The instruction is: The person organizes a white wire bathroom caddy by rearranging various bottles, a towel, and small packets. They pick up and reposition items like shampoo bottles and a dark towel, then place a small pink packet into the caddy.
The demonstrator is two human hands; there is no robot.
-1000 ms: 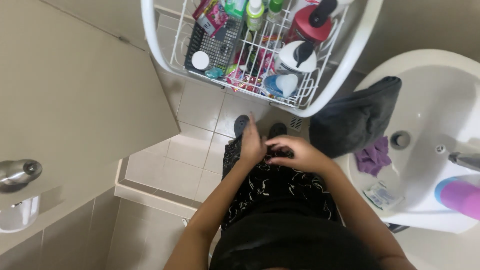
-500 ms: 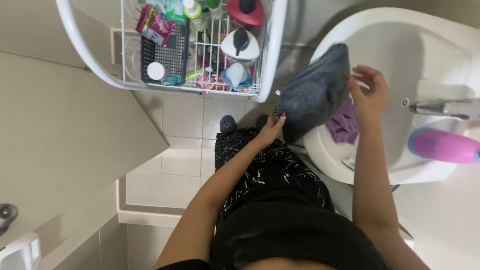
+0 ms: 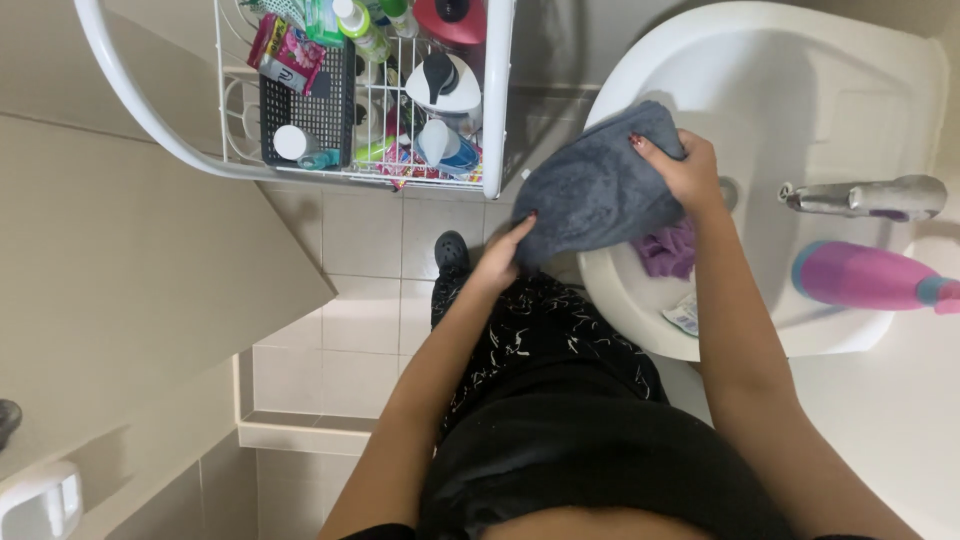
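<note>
I see both hands on one grey towel (image 3: 595,195), which hangs over the near rim of the white sink (image 3: 800,80). My right hand (image 3: 690,170) grips its upper edge, fingers (image 3: 645,145) curled over the cloth and pinching it; most of them are buried in the fold, so I count only one painted nail. My left hand (image 3: 500,262) holds the lower corner, fingers closed on the fabric, their tips hidden behind it.

Just below the right fingers lies one purple cloth (image 3: 670,250), half covered by the towel and my forearm. Beside it is a small packet (image 3: 685,315), too small to make out. Right of the right fingers are one metal tap (image 3: 870,195) and one pink bottle (image 3: 870,280), its end cut off by the frame.

Above the left fingers stands one white wire rack (image 3: 360,100), crowded with bottles I cannot count reliably.
</note>
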